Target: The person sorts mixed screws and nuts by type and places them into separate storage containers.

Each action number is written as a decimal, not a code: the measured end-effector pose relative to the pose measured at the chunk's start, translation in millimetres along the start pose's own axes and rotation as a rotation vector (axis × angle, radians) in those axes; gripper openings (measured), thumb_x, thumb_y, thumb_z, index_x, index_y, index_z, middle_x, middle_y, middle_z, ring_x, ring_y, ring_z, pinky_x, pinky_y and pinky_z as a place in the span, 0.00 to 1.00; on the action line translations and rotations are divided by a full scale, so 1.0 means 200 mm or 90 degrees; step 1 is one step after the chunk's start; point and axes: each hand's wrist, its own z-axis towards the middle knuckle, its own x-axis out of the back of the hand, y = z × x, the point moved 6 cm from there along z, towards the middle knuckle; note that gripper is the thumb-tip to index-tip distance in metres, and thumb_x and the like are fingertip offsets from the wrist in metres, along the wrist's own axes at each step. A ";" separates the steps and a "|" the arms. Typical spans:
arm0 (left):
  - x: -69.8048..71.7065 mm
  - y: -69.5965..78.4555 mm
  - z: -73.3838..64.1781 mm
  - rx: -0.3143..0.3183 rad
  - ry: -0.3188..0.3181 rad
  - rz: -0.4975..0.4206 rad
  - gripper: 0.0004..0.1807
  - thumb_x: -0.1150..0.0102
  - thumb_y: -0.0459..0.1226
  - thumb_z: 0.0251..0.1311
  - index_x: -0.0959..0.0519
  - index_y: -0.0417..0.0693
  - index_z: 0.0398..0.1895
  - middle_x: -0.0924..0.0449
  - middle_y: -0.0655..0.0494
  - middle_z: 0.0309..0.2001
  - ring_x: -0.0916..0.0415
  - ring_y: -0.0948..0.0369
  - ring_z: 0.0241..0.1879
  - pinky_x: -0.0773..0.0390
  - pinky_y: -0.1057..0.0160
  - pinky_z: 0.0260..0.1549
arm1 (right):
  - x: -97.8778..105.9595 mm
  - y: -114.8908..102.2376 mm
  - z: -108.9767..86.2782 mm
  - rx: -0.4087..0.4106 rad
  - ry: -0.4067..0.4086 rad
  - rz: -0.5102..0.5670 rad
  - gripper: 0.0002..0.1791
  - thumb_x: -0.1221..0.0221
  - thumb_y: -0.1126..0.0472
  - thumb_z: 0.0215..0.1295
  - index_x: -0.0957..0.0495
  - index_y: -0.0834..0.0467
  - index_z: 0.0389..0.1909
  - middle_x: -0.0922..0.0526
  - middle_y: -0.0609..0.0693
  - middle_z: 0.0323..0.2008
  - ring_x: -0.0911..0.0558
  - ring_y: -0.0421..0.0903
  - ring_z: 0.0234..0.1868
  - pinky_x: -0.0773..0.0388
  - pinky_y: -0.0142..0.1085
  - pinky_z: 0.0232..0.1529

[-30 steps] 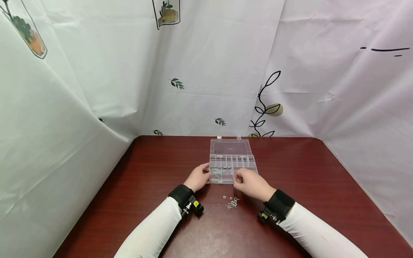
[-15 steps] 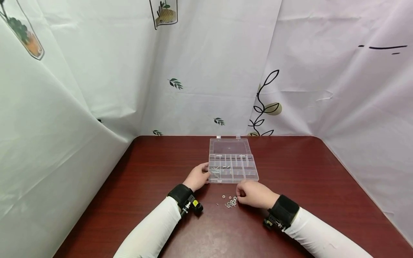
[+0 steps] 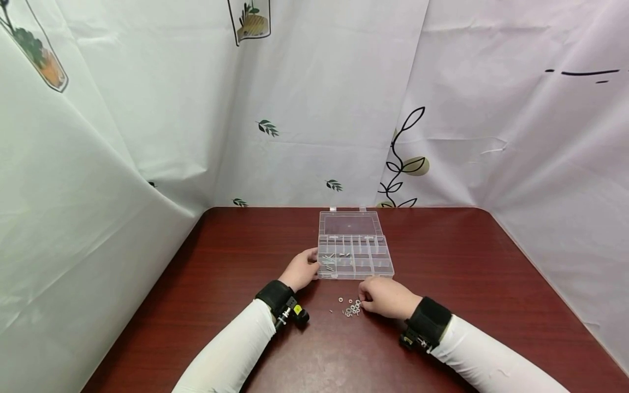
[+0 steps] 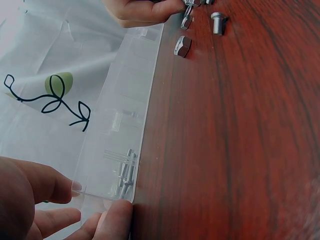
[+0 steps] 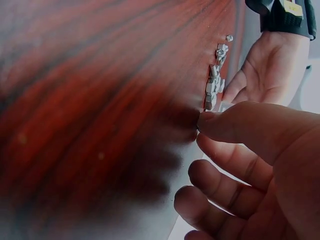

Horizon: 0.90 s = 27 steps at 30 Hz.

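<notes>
A clear plastic compartment box (image 3: 362, 266) lies on the table with its lid (image 3: 350, 223) folded back. Its left front compartments hold several screws (image 4: 126, 175). My left hand (image 3: 301, 269) grips the box's left front corner, thumb and fingers about the wall. In front of the box is a loose pile of metal nuts (image 3: 351, 310), with one bolt (image 4: 218, 23) apart from it. My right hand (image 3: 388, 297) is at the pile's right side. Its thumb and index fingertips meet on a small dark piece, mostly hidden; the other fingers curl loosely.
The dark red wooden table (image 3: 265, 234) reaches back to a white printed curtain (image 3: 304, 164), which also hangs along both sides. Both wrists wear black straps (image 3: 276, 296) with small cameras.
My right hand has come back from over the box's right front compartments and down to the nuts, and has barely moved in the last half second. My left hand keeps its grip.
</notes>
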 end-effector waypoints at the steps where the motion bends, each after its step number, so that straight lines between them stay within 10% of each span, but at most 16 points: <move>1: 0.00 0.00 0.00 0.000 -0.001 0.000 0.28 0.51 0.28 0.68 0.38 0.32 0.72 0.27 0.35 0.55 0.21 0.49 0.47 0.14 0.59 0.38 | 0.00 0.00 0.00 0.000 0.002 -0.002 0.15 0.34 0.63 0.54 0.31 0.47 0.19 0.35 0.37 0.21 0.34 0.34 0.23 0.35 0.29 0.23; 27: 0.00 -0.02 0.01 0.003 -0.002 0.006 0.28 0.50 0.28 0.68 0.38 0.33 0.72 0.27 0.37 0.55 0.22 0.51 0.47 0.14 0.60 0.38 | 0.00 0.02 0.02 -0.030 -0.012 0.010 0.14 0.39 0.63 0.47 0.33 0.47 0.14 0.37 0.36 0.15 0.37 0.34 0.19 0.36 0.29 0.20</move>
